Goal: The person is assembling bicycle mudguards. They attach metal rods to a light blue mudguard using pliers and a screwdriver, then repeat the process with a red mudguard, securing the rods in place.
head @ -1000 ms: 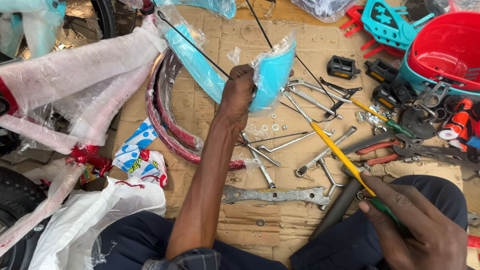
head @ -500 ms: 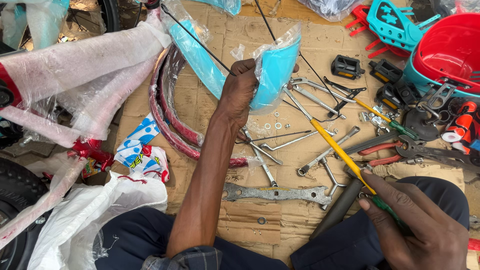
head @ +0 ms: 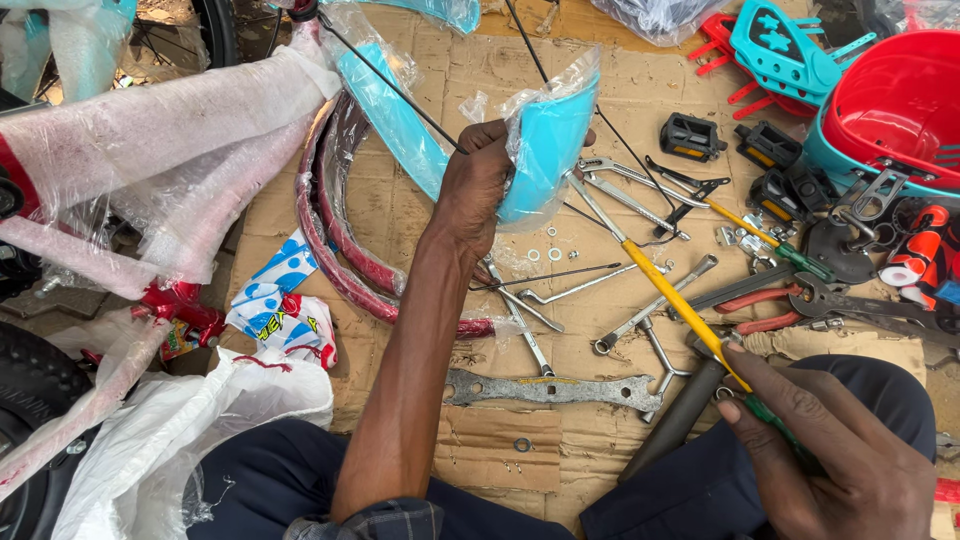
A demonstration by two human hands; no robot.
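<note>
A turquoise mudguard (head: 548, 150), partly wrapped in clear plastic, was held up over the cardboard (head: 470, 60) by the left hand (head: 475, 185), grip closed around its edge. A yellow-shafted screwdriver (head: 680, 300) was pinched in the right hand (head: 830, 450). Wrenches (head: 550, 388) lay scattered between.

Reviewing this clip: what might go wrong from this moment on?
The left hand grips the turquoise mudguard through loose plastic wrap, so it may slip. The long yellow screwdriver in the right hand points at that hand; a slip might jab it. Small washers lie loose on the cardboard and could scatter.
</note>
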